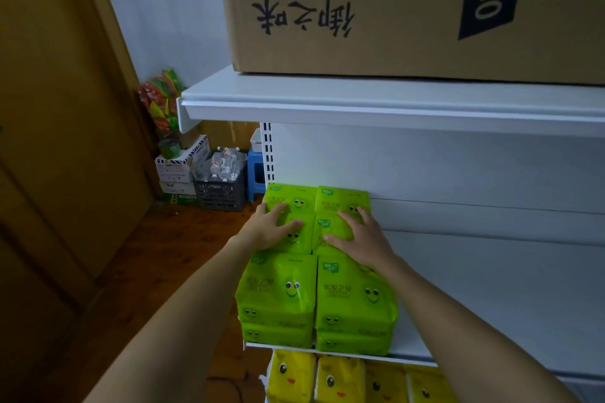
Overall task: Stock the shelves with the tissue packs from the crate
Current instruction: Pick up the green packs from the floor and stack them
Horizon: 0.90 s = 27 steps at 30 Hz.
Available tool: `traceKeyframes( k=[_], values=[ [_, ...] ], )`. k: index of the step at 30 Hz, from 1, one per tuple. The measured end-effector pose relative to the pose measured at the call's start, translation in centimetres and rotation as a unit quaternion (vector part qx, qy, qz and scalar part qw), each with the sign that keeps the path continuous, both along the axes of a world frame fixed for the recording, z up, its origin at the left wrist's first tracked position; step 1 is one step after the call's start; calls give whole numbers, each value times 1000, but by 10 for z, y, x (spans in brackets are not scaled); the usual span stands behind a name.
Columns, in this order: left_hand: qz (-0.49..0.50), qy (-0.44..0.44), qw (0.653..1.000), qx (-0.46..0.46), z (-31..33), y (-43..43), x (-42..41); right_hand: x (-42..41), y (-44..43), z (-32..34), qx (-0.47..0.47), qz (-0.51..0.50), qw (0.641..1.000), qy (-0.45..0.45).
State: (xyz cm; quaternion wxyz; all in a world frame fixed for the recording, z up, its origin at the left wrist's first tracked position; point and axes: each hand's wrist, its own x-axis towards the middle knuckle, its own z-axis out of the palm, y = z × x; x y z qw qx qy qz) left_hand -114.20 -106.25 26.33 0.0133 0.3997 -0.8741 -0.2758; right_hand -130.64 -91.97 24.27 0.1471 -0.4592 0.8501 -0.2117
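Wood-brown door (59, 108) fills the left edge, and beyond it a dark crate (219, 195) sits on the floor, well apart from the shelving. Next comes the left hand (273, 227), fingers spread and laid flat on the middle pack of the left column of green tissue packs (281, 291); nothing is pinched. The packs sit stacked in two touching columns at the left end of the white shelf (491, 288). Just beside it, the right hand (358, 239) lies the same way, splayed flat on the neighbouring column's middle pack. The step looks like squaring the stacks. Pressing evenly with both palms and nudging toward the back panel should stop the soft wrappers slumping or sliding off the front lip. Bare shelf stretches rightward for further packs.
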Motion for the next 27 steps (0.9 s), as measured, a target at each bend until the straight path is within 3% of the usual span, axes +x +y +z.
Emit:
traceKeyframes(
  k=[8,15,20,27],
  values=[
    [-7,-85,994,-72,9,3,1,-2,2,19,62,12,998,26],
    [10,4,999,42,8,10,1,8,-3,21,10,-25,998,-52],
    [21,-42,998,-49,11,12,2,5,-3,20,7,-28,999,-31],
    [35,-33,997,-65,14,29,14,15,3,20,6,1,1000,10]
  ],
)
